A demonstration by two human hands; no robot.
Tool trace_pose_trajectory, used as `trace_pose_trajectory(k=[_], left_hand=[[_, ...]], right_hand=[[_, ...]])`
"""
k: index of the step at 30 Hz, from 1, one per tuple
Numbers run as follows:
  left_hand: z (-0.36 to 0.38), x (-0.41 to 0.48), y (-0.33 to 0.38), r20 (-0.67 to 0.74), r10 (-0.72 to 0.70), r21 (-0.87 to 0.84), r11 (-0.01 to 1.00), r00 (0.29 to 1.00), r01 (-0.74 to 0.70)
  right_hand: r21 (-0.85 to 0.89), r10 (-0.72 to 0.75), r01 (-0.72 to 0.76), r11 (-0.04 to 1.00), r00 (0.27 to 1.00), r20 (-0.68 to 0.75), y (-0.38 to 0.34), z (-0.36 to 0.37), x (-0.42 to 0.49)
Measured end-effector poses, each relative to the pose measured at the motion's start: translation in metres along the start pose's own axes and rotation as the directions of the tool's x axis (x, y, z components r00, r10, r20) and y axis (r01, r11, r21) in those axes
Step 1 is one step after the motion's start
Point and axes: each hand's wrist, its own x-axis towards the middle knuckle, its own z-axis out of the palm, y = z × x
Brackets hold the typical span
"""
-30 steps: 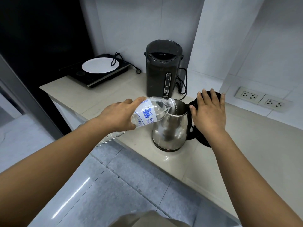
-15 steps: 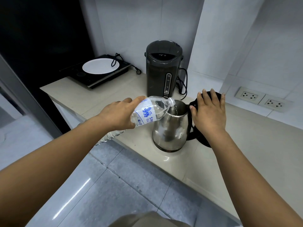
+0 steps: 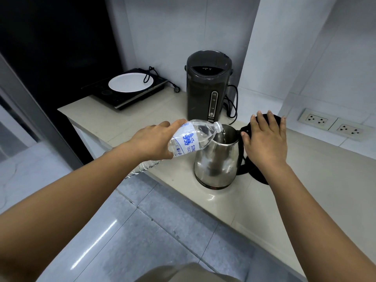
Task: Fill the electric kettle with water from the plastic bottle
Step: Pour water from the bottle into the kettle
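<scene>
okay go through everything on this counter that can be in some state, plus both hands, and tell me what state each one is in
plastic bottle: uncapped, tipped, mouth over kettle opening, water inside.
electric kettle: upright on counter, lid open.
kettle lid: held back under the right hand.
left hand: gripping the bottle.
right hand: flat on the lid.
hot water dispenser: upright, lid shut.
white plate: empty, on the cooktop.
wall sockets: nothing plugged in.

Left hand [image 3: 151, 140] clenched — right hand [image 3: 265, 139] seemingly flat.
</scene>
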Motion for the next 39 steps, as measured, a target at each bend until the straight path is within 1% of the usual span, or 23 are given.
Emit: trace_pose_trajectory(k=[9,19,39], left_hand=[[-0.0018,0.0013,0.0031,0.013,-0.001,0.011,1.000,1.000,0.001],[-0.0019,0.0043,0.0017,-0.021,0.013,0.011,1.000,1.000,-0.013],[-0.0072,0.0069,0.0002,-0.027,0.037,0.026,0.999,0.999,-0.036]], right_hand=[[-0.003,0.001,0.000,1.000,1.000,0.005,-0.0001,0.0006,0.0001],[0.003,0.005,-0.005,1.000,1.000,0.004,-0.0002,-0.0003,-0.0004],[0.000,0.017,-0.017,1.000,1.000,0.009,-0.0016,-0.0012,-0.0005]])
